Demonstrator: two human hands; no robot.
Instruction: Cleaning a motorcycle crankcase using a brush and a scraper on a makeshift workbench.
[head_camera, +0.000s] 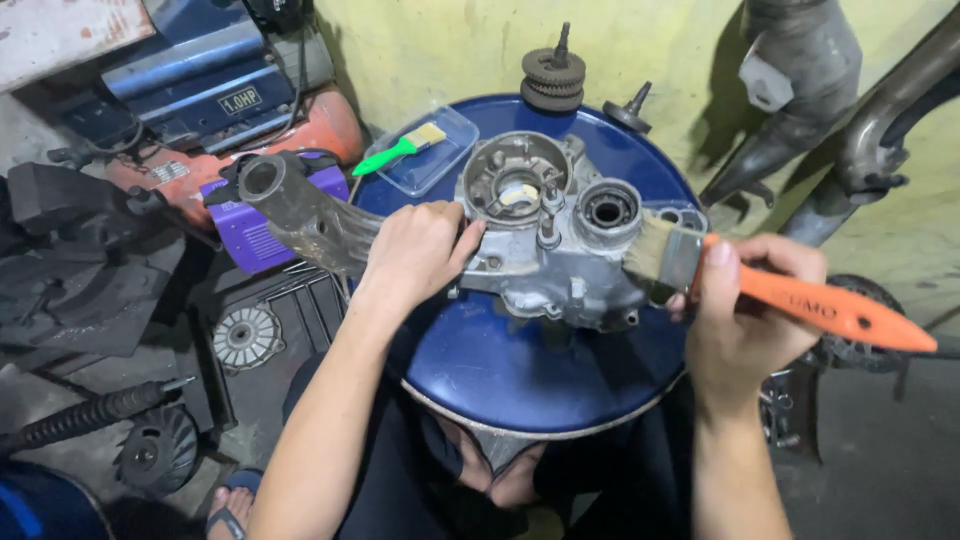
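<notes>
Your left hand (415, 255) is closed on the left side of the grey cast-metal engine casing (545, 235), which lies across the middle of the round blue drum top (500, 370). Your right hand (745, 320) grips the orange-handled flat paintbrush (800, 300), its pale bristles touching the casing's right end. A clear plastic tray (425, 155) with a green-handled brush (398, 150) sits at the drum's far-left edge; stacked dark gears (553, 78) stand at its far edge.

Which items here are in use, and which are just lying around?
In use: engine casing steadied by left hand; orange-handled brush in right hand; blue drum top.

Lying about: green brush in clear tray; gear stack; purple box.
</notes>
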